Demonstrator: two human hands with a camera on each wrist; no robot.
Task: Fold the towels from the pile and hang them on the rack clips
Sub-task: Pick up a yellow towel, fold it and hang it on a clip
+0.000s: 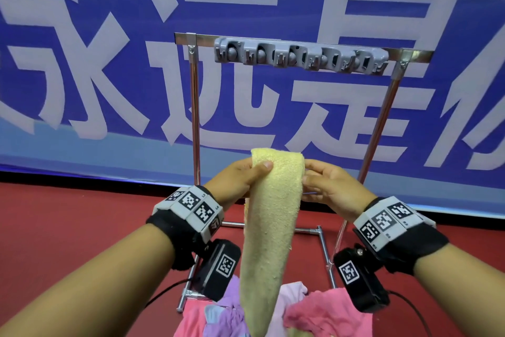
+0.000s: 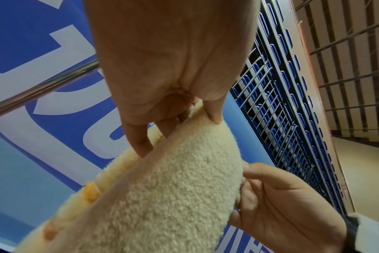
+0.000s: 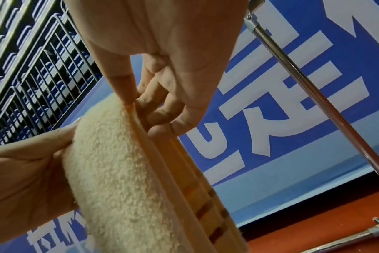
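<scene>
A pale yellow towel [image 1: 273, 222], folded into a long narrow strip, hangs in front of me from its top end. My left hand [image 1: 243, 175] grips its left edge, thumb across the front, fingers behind. My right hand [image 1: 325, 181] pinches the right edge at the same height. The left wrist view shows the yellow towel [image 2: 167, 196] with my fingers [image 2: 141, 145] curled over its folded edge. In the right wrist view the yellow towel [image 3: 119, 171] shows orange stripes on its inner layers. The grey clip bar [image 1: 300, 56] on the metal rack [image 1: 195, 118] is above, with nothing in its clips.
A pile of pink, purple and light blue towels [image 1: 314, 312] lies on the red floor [image 1: 68, 227] at the rack's base, under my wrists. A blue banner [image 1: 109, 77] with large white characters stands right behind the rack. The rack's base tubes [image 1: 323, 249] lie close below.
</scene>
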